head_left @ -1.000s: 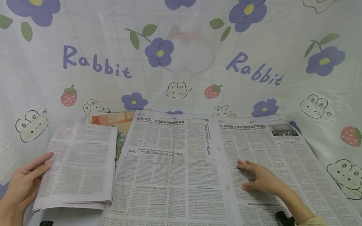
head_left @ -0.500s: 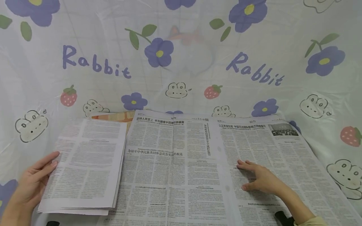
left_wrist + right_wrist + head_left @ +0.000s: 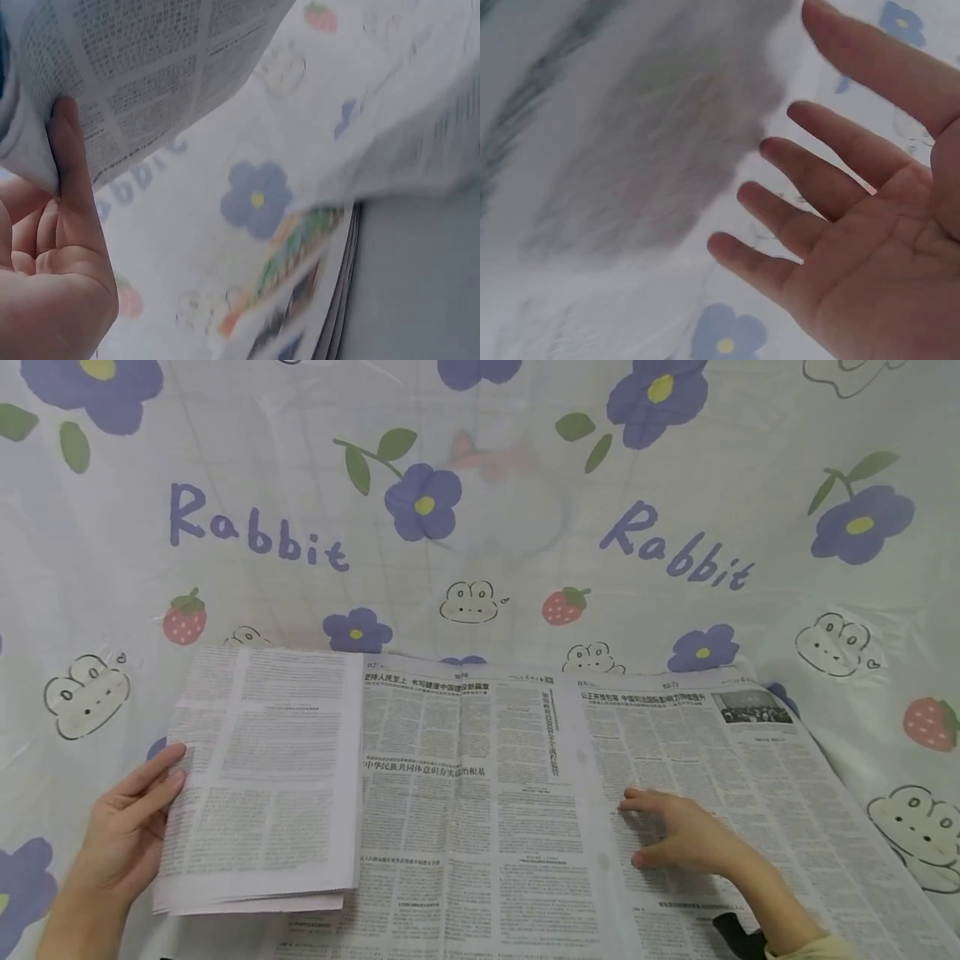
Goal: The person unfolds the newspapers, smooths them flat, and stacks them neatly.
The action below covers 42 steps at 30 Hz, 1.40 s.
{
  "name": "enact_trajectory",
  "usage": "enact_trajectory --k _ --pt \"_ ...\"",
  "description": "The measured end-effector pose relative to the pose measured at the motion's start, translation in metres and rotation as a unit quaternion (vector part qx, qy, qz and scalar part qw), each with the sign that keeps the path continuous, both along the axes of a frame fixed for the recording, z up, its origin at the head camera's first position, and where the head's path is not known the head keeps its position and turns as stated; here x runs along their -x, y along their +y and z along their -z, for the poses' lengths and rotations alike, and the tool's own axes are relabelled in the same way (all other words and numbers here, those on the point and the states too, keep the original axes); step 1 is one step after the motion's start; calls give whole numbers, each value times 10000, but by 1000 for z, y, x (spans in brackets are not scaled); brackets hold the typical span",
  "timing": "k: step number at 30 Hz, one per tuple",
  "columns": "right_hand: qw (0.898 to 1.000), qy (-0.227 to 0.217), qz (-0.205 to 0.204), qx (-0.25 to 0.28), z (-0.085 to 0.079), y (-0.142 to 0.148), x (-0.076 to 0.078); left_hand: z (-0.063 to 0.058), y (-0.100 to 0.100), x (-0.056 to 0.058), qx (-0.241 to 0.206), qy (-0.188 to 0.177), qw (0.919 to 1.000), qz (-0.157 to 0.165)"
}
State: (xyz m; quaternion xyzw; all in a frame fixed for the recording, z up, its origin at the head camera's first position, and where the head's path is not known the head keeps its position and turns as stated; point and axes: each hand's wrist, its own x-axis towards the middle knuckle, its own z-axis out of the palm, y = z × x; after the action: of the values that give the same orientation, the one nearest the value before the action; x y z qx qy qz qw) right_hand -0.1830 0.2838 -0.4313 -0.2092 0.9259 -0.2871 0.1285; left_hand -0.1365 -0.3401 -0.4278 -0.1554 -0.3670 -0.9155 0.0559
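Note:
My left hand [image 3: 123, 835] holds a folded newspaper [image 3: 262, 777] by its left edge, thumb on the front. The printed sheet [image 3: 150, 75] rises from the fingers in the left wrist view. To its right spreads a large newspaper [image 3: 517, 827] with two pages facing up, its left side overlapped by the folded one. My right hand [image 3: 682, 835] is over the right-hand page, fingers loosely extended and holding nothing. In the right wrist view the palm and spread fingers of this hand [image 3: 840, 217] show beside a blurred printed sheet [image 3: 652, 150].
A cloth [image 3: 495, 560] with flowers, strawberries, rabbits and lettering covers the background. Colourful stacked papers [image 3: 300, 292] lie below the held newspaper in the left wrist view. A black object [image 3: 738, 935] sits by the right wrist.
My left hand has carried the folded newspaper right and slightly up, so it now covers the orange papers and the spread newspaper's left edge. The right hand has shifted slightly left.

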Motion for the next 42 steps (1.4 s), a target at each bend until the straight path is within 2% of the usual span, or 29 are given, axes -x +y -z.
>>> enact_trajectory --k 5,8,10,13,16,19,21,25,29,32,36,39,42 --pt "9990 82 21 432 -7 -17 -6 -7 30 0 -37 95 9998 175" --pt "9942 -281 142 1027 -11 -31 -12 -8 50 -1 129 94 9996 218" --pt "9855 -670 224 1542 -14 -43 -16 -8 62 -2 270 88 9993 229" --pt "9593 -1311 341 2477 -18 -64 -23 -6 80 -2 390 104 9986 335" --pt "9244 -1742 130 3392 -19 -83 -31 -4 96 -3 458 47 9976 525" --pt "8917 -2058 -211 4027 -18 -100 -38 -2 109 -3 527 -46 9967 623" --pt "8735 -2215 -391 4317 -17 -111 -43 0 118 -2 605 -102 9959 670" --pt "8397 -2602 -422 4747 -14 -125 -50 4 134 -1 668 -258 9944 783" --pt "8174 -2792 -403 5023 -8 -131 -52 7 149 -1 665 -443 9937 784" --pt "8095 -2823 -152 5145 -5 -131 -53 10 160 -1 692 -583 9934 707" --pt "8095 -2762 603 5146 -4 -127 -53 15 175 -2 1021 -893 9891 568" --pt "8156 -2638 1128 5025 -4 -120 -52 17 187 -4 1416 -1342 9799 426" --pt "8175 -2576 1514 4923 -3 -113 -51 19 198 -5 1858 -1830 9651 259"
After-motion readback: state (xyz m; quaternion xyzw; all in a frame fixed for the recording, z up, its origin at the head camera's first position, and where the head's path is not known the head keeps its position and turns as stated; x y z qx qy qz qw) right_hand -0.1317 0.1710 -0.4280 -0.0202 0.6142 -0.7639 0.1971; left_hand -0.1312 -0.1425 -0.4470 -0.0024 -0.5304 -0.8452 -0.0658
